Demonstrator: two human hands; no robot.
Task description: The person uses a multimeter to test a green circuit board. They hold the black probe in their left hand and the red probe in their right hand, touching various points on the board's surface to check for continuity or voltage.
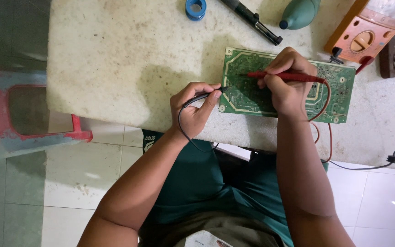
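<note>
- While the head view looks down on a pale speckled table [115,59], the green circuit board [248,98] lies flat at the centre right of the frame, with its solder side up.
- The left hand [193,110], near the middle of the frame, pinches a black probe [204,96] between thumb and forefinger; the other fingers are curled in. The tip of the probe touches the left edge of the board.
- The right hand [286,84] rests on the board and holds a red probe [282,76] like a pen, with the fingers pressed together around it. Its tip points to the left, onto the board.
- A red wire [328,103] runs from this probe over the lower edge of the table; a black wire [181,130] hangs from the other probe.
- At the upper right stands an orange meter [360,39], just beside the board.
- Along the upper edge lie a blue ring [195,9], a dark pen-like tool [252,20] and a green bulb-shaped blower [298,13].
- At the left, below the table, a red stool [5,123] stands on the tiled floor.
</note>
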